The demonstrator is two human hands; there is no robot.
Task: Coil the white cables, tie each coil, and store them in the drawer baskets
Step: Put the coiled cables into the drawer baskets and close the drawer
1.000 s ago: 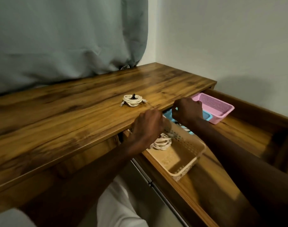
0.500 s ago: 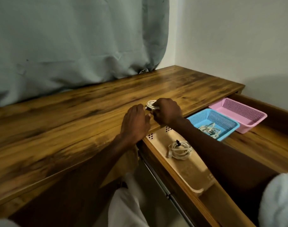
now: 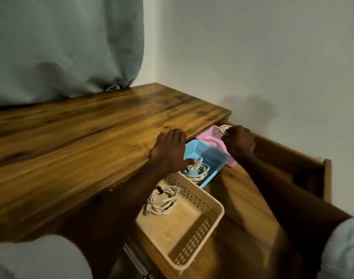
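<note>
Here, right hand (image 3: 239, 140) gripping coiled cable (image 3: 224, 128) above pink basket (image 3: 211, 137), left hand (image 3: 169, 153) flat on desk edge (image 3: 131, 172)

3 baskets sit in 1 open drawer (image 3: 276, 158): 1 beige basket (image 3: 196, 236), 1 blue basket (image 3: 210, 156) and 1 pink basket (image 3: 209, 137). 3 white cable coils show: 1 coil in the beige basket (image 3: 162, 200), 1 coil in the blue basket (image 3: 198, 171) and 1 coil held over the pink basket (image 3: 224, 128). 2 hands are in view, the left hand (image 3: 169, 151) and the right hand (image 3: 239, 140), plus 1 wooden desk top (image 3: 71, 141) and 1 grey-green curtain (image 3: 61, 43)
</note>
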